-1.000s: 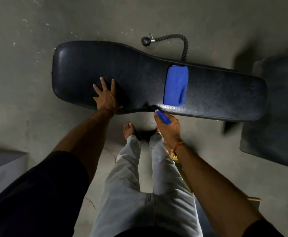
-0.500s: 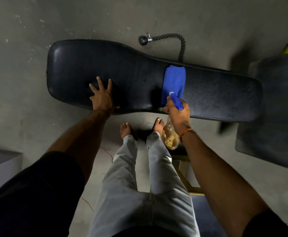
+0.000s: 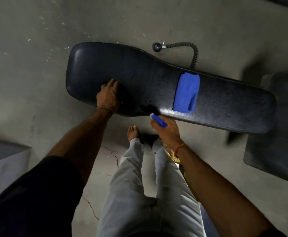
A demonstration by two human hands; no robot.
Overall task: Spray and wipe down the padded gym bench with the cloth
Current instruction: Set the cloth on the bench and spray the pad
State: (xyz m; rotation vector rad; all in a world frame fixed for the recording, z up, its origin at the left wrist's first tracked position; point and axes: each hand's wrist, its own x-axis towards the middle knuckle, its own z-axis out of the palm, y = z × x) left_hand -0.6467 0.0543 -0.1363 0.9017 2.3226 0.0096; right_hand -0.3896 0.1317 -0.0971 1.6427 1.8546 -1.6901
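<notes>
A black padded gym bench (image 3: 136, 74) lies across the view, wide at its left end and narrow at its right. A folded blue cloth (image 3: 186, 93) rests on its middle, held by nobody. My left hand (image 3: 108, 96) presses flat on the bench's near left part, fingers together. My right hand (image 3: 168, 132) grips a spray bottle (image 3: 158, 120) with a blue nozzle at the bench's near edge, pointed at the pad left of the cloth. Small droplets dot the pad there. The bottle's body is mostly hidden under my wrist.
A rope cable attachment (image 3: 182, 48) with a ball end lies on the concrete floor behind the bench. A dark padded block (image 3: 276, 142) stands at the right. A grey box (image 3: 3, 159) is at the left. My legs and bare foot (image 3: 134, 132) stand before the bench.
My right hand with the spray bottle has drawn back from over the cloth to the bench's near edge. My left hand stays on the pad, fingers now closer together. The view shifted.
</notes>
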